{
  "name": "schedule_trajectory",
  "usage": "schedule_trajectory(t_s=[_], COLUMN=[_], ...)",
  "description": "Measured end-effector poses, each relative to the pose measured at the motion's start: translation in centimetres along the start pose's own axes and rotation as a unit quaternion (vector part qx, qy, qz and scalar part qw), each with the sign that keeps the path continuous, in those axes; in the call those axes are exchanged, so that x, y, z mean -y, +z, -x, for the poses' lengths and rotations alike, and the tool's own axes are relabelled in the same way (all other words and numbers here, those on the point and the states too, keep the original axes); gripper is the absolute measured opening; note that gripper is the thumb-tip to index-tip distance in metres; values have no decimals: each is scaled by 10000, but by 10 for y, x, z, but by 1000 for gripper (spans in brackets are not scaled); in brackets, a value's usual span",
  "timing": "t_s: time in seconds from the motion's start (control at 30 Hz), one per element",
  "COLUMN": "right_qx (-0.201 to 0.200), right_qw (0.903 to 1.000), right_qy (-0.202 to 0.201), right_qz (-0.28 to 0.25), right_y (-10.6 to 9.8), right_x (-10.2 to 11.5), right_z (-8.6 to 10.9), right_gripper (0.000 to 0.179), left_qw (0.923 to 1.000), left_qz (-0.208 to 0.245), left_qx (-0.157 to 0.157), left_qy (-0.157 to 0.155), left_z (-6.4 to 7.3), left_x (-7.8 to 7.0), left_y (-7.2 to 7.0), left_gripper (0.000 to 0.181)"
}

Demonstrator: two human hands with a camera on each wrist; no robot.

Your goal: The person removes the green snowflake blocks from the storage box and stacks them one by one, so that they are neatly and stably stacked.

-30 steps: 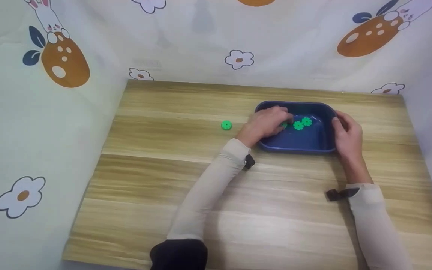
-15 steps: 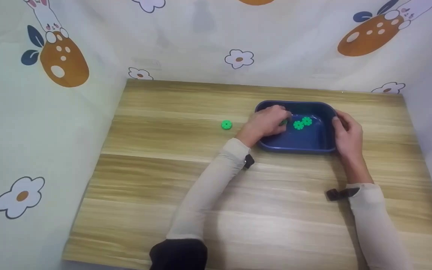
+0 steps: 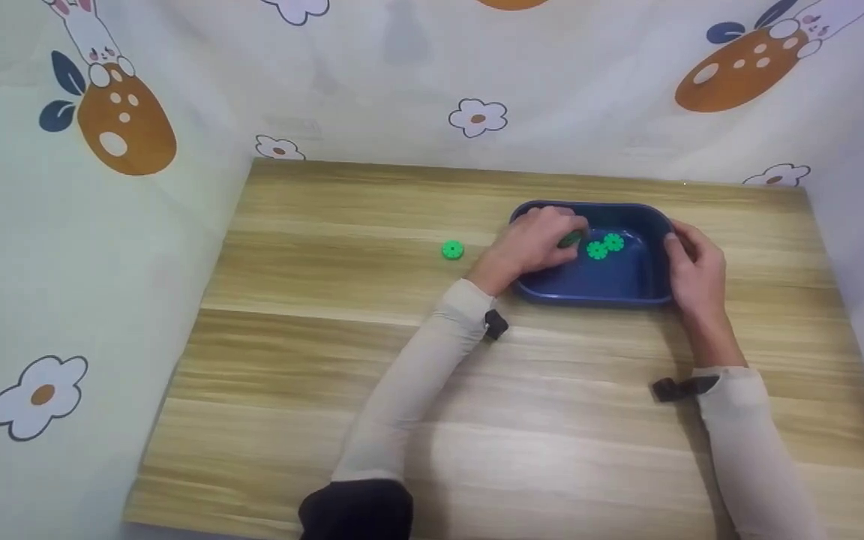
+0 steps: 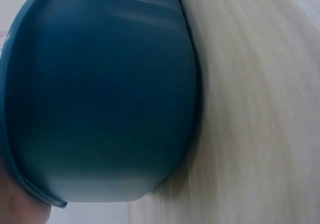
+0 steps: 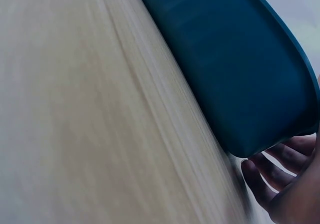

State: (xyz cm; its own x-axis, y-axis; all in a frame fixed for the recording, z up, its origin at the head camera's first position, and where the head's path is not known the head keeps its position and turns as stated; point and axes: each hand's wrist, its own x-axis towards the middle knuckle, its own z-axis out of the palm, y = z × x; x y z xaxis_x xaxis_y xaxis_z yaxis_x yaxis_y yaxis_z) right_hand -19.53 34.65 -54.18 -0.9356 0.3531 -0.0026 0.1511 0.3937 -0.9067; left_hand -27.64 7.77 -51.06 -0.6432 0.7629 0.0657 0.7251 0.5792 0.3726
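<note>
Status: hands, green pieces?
Left hand pinches green piece at blue tray. Right hand holds tray's side. Two more pieces in tray, one on table. No obstruction visible.

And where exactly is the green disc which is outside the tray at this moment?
In the head view, the disc lies on the table, to the left of the tray, with the left hand its nearest neighbour.

Indoors, possibly a curtained booth, rabbit-and-flower-print sheets (image 3: 589, 90), wood-grain tabletop (image 3: 312, 360)
</note>
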Motion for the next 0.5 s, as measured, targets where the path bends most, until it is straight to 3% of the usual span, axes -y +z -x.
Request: schedule_trajectory(t_s=[0.27,0.5], right_qx=[14,-42], right_qw=[9999,9998], right_qy=[-132,-175], right_qz=[54,80], right_y=[-1,-1], right_x=[-1,-1], right_z=[1,0], right_gripper=[42,42], left_qw=[9976,9946], left_qz=[540,545], left_qx=[-415,-844], left_qy=[79,255], left_z=[2,5], left_x=[0,1], left_y=[-3,-7], left_gripper=[29,28])
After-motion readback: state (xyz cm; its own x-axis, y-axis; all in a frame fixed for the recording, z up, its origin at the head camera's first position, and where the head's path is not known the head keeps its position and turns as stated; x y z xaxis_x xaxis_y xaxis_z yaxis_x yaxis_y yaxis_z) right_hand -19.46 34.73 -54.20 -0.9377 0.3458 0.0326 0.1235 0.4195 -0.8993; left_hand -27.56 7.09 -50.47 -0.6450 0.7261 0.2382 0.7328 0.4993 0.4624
